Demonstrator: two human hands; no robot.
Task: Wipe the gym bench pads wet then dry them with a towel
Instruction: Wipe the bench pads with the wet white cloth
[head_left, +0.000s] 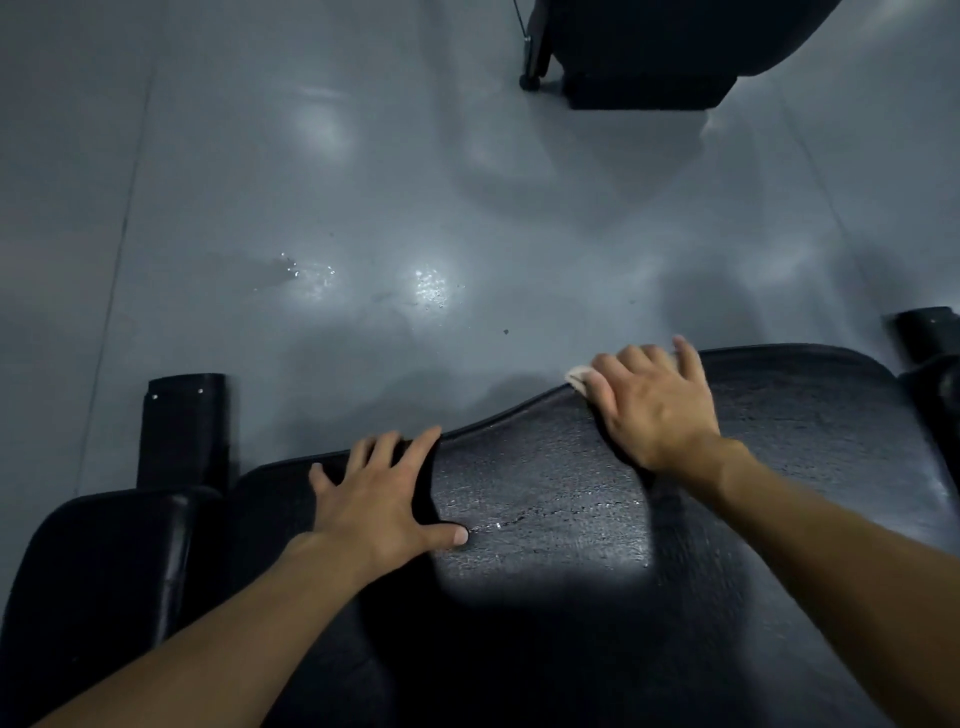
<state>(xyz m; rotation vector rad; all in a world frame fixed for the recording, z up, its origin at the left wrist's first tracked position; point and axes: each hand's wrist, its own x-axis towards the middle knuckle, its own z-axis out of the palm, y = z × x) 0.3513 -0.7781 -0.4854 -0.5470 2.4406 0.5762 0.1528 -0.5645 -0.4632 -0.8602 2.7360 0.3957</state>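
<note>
— What stage is depicted?
— Wet wiping, probably: the bench pad (545, 519) glistens, and a pale cloth (578, 376) is pressed at its far edge under the flat right hand (655, 402).
— The left hand (382, 501)?
— Laid open on the pad; drying is judged outstanding.

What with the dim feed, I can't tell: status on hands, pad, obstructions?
Left hand flat on bench pad, bracing. Right hand presses pale cloth at pad's far edge. Pad glistens wet. Nothing blocking.

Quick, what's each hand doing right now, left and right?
Left hand: open, fingers spread flat on the bench pad.
Right hand: open, pressing a white cloth against the pad's far edge.
</note>
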